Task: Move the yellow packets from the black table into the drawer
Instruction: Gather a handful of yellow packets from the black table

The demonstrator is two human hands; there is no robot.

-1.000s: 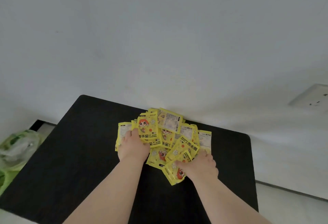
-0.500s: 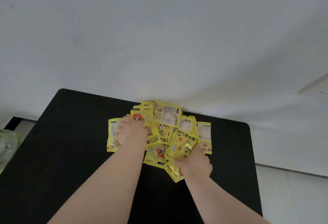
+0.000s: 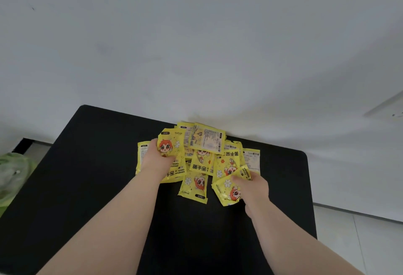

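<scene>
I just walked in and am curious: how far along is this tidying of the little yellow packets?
Nothing looks put away yet: the pile of glossy yellow cartoon-printed packets lies on the matte black table by the white wall. In hand: the left hand grips packets at the pile's left, the right hand pinches one at its near right. No drawer is in view, so all the moving is left.
</scene>
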